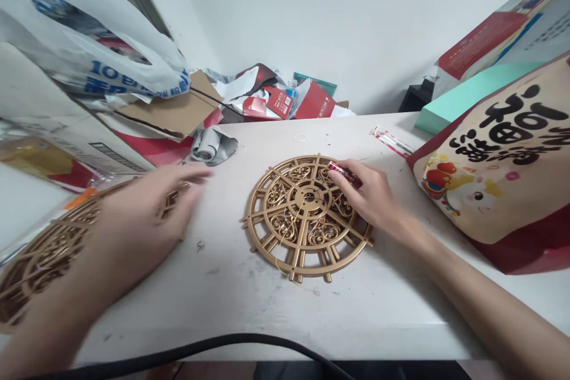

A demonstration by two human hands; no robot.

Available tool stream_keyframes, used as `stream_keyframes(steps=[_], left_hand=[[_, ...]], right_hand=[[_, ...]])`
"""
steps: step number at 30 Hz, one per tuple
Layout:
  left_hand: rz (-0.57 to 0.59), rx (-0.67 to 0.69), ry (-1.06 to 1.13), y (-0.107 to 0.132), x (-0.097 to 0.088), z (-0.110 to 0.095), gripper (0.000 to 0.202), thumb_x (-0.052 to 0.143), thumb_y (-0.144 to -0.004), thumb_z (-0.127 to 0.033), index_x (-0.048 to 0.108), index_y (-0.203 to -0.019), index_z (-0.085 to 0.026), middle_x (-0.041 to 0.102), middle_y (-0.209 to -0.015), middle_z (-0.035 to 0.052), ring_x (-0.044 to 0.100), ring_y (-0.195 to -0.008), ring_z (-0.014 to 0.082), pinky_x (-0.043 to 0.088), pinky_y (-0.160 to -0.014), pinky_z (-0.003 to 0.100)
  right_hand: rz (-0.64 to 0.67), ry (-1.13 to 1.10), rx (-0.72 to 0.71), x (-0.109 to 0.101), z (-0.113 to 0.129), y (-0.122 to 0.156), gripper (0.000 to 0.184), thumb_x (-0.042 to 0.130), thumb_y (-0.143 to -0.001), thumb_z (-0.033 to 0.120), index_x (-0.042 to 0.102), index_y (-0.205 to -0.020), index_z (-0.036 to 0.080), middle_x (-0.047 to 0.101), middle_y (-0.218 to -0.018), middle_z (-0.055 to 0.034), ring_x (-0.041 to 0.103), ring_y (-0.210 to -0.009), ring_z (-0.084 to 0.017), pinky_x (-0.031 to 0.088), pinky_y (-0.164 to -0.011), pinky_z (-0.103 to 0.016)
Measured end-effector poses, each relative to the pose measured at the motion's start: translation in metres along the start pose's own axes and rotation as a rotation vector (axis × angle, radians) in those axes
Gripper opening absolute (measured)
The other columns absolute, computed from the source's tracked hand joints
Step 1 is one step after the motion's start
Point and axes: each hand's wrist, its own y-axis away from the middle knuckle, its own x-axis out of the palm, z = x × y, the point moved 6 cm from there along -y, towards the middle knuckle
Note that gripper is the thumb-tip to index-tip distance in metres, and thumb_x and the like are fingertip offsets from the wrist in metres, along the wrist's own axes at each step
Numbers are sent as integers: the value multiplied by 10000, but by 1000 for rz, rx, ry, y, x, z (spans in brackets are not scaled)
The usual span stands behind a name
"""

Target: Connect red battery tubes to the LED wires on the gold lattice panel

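A gold openwork wheel [303,243] with scrolled ornaments and short pegs round its rim lies flat on the white table [214,303]. A thin yellow wire [276,261] runs from near its hub over the rim. My right hand [371,193] rests at the wheel's upper right edge, with thumb and fingers closed round a small red battery-like cylinder [333,166]. My left hand [142,219], blurred by motion, hovers at the left with thumb and fingers apart and nothing visible between them. Beneath it, partly hidden, lies a second gold openwork wheel [53,252].
A red and cream printed bag [503,172] stands at the right, beside a mint-green box [472,92]. Slim red-and-white packaging [392,142] lies near it. Boxes and a white plastic bag [133,35] crowd the left. A black cable [231,341] crosses the front edge.
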Motion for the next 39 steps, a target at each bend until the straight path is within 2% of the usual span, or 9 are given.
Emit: stream_keyframes(steps=[1, 3, 5, 6, 9, 14, 22, 30, 39], left_hand=[[30, 133, 103, -13, 9, -32, 296, 450, -1005, -284, 622, -1243, -244, 684, -1237, 41, 624, -1154, 215, 457, -1074, 387], [196, 333, 270, -33, 33, -81, 324, 447, -988, -200, 661, -1223, -265, 684, -1239, 37, 626, -1153, 185, 497, -1016, 343], [411, 425, 349, -41, 57, -108, 359, 491, -936, -133, 711, -1166, -298, 665, -1262, 30, 625, -1152, 187, 515, -986, 338], [469, 434, 370, -42, 65, -114, 355, 506, -918, -118, 732, -1125, -298, 666, -1241, 32, 625, -1149, 193, 514, -993, 348], [536, 398, 414, -39, 80, -112, 299, 554, -904, -137, 757, -1062, -290, 666, -1185, 37, 633, -1118, 202, 506, -1019, 384], [494, 370, 473, -34, 88, -95, 189, 594, -927, -219, 771, -968, -271, 658, -1201, 49, 627, -1145, 201, 502, -1038, 391], [540, 345, 501, -33, 92, -85, 427, 431, -898, -54, 757, -1029, -296, 662, -1267, 12, 626, -1172, 152, 494, -1053, 319], [610, 357, 538, -46, 96, -84, 240, 543, -953, -187, 761, -961, -287, 717, -1153, 3, 658, -1080, 156, 507, -990, 307], [615, 249, 732, -63, 88, -79, 121, 682, -905, -317, 796, -946, -302, 749, -1063, 16, 691, -977, 161, 545, -920, 302]], right_hand=[[4, 2, 5, 1, -1, 0, 274, 509, -1042, 434, 691, -1070, 231, 774, -1038, -71, 706, -890, -255, 508, -770, -417], [8, -1, 12, 2, -2, 0, 261, 507, -1042, 418, 687, -1084, 234, 772, -1063, -79, 708, -903, -261, 511, -783, -427], [4, -5, 15, 1, -2, 0, 248, 502, -1042, 406, 683, -1079, 240, 768, -1071, -83, 707, -920, -268, 515, -797, -437], [-1, -6, 15, 1, -2, 0, 242, 500, -1041, 403, 681, -1069, 244, 767, -1064, -83, 707, -920, -270, 515, -798, -440], [-21, -10, 10, -1, -2, -1, 225, 509, -1034, 394, 679, -1050, 247, 768, -1052, -84, 708, -918, -276, 516, -805, -450], [-32, -23, 9, 0, -4, -2, 216, 513, -1028, 380, 682, -1046, 246, 770, -1041, -83, 707, -905, -269, 522, -789, -442], [-33, -21, 16, 0, -6, -1, 239, 515, -1025, 366, 693, -1086, 218, 773, -1027, -88, 700, -891, -255, 521, -786, -425], [-62, -44, 3, 1, -8, -1, 260, 533, -1023, 368, 706, -1122, 201, 776, -1096, -84, 719, -975, -256, 529, -843, -405], [-41, -31, -3, 3, -7, 0, 249, 542, -1027, 345, 707, -1111, 179, 774, -1079, -89, 714, -950, -243, 516, -813, -388]])
